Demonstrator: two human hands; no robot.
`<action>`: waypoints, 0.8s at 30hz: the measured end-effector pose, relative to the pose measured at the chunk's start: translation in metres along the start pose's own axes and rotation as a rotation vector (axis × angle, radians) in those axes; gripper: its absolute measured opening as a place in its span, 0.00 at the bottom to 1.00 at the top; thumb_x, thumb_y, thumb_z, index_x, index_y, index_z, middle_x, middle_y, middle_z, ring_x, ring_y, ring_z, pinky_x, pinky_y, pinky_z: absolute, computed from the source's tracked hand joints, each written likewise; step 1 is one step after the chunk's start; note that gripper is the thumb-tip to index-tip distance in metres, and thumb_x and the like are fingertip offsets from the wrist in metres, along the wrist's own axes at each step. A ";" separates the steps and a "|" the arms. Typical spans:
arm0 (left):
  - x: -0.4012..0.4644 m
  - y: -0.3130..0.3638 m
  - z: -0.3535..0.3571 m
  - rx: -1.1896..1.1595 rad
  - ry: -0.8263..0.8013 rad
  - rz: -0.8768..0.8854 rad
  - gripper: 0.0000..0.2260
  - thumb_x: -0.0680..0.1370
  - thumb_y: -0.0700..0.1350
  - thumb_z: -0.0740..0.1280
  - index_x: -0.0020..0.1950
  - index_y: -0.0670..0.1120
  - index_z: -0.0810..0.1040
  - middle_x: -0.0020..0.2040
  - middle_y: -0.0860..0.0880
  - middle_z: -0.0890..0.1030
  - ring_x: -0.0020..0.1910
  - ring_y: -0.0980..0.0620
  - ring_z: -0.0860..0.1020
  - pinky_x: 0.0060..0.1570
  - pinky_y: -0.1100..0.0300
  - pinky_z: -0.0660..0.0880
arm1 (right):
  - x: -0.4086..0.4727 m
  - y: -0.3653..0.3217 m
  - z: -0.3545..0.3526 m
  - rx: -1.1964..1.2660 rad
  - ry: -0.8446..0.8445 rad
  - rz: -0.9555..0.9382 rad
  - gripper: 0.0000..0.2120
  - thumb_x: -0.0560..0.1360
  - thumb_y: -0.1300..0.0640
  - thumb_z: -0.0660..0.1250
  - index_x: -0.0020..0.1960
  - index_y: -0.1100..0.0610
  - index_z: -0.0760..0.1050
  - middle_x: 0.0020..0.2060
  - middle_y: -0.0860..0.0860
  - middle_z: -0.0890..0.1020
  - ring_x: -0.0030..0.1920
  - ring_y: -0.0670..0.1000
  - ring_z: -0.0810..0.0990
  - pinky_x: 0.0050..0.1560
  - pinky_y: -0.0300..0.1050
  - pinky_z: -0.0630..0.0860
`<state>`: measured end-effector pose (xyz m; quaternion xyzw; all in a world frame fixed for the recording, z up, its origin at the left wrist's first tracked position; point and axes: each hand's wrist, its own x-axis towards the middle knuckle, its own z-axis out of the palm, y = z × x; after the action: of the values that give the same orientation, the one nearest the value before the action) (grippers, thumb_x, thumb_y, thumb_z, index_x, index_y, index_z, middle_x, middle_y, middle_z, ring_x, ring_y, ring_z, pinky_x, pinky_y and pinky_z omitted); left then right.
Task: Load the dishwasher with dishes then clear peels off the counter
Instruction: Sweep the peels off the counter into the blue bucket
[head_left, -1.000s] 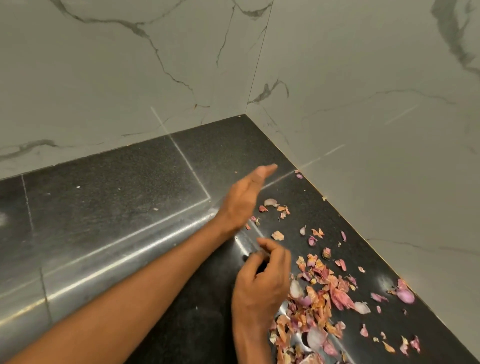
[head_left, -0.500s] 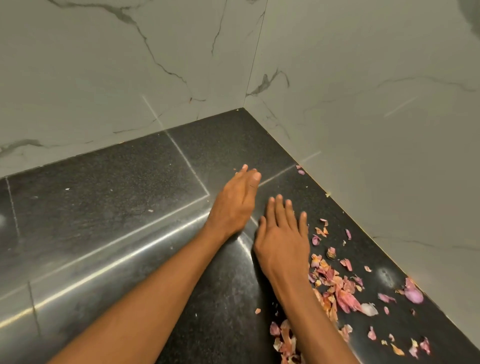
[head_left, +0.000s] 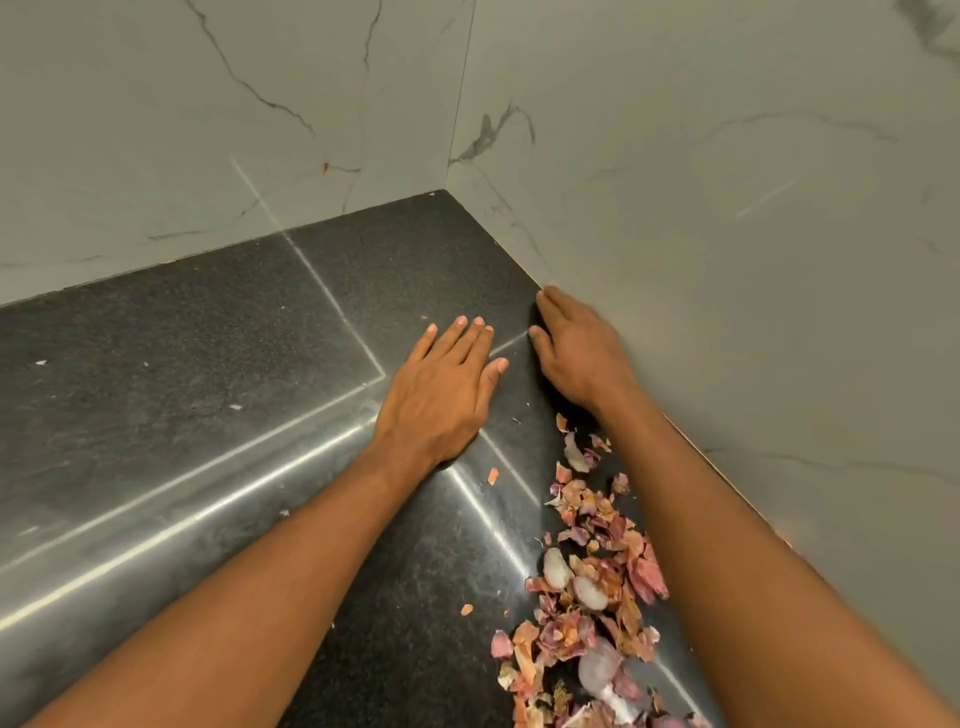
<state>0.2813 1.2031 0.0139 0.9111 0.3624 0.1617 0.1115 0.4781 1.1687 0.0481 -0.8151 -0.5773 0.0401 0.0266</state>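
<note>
We see two bare forearms running up from the lower edge to two bare hands, the left hand (head_left: 441, 387) and the right hand (head_left: 582, 358). No sleeves, cuffs or gloves cover them as far as the view reaches. We find no watch, ring, bracelet or band on either wrist or on the fingers that show. The fingernails (head_left: 460, 322) on the left hand are short and plain.

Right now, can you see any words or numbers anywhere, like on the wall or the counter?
None: no words, numbers or labels show anywhere.
The marble wall has only grey veins.
The black counter has only pale seam lines and specks.
The onion peels, left hand and right hand carry no writing.
</note>
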 end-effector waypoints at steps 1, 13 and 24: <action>0.000 0.000 0.000 -0.001 -0.001 0.000 0.26 0.87 0.56 0.44 0.81 0.45 0.60 0.80 0.49 0.62 0.80 0.52 0.56 0.80 0.50 0.52 | 0.000 -0.002 0.006 -0.007 -0.012 0.015 0.27 0.86 0.48 0.53 0.82 0.57 0.58 0.82 0.53 0.59 0.80 0.55 0.60 0.78 0.54 0.59; 0.002 -0.001 -0.001 0.015 -0.010 0.011 0.26 0.87 0.56 0.44 0.80 0.45 0.63 0.79 0.47 0.65 0.79 0.50 0.59 0.79 0.48 0.55 | -0.104 0.026 -0.022 0.265 0.235 -0.028 0.18 0.83 0.51 0.61 0.69 0.54 0.78 0.64 0.52 0.81 0.63 0.50 0.78 0.66 0.52 0.75; 0.000 0.000 -0.002 0.051 -0.023 0.047 0.26 0.86 0.55 0.46 0.79 0.44 0.62 0.79 0.46 0.64 0.80 0.48 0.59 0.79 0.47 0.54 | -0.164 0.018 0.015 0.368 -0.049 0.002 0.31 0.84 0.41 0.43 0.83 0.53 0.52 0.83 0.45 0.51 0.82 0.41 0.46 0.82 0.45 0.42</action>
<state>0.2807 1.2031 0.0159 0.9237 0.3436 0.1445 0.0886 0.4396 1.0081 0.0377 -0.7959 -0.5599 0.1651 0.1609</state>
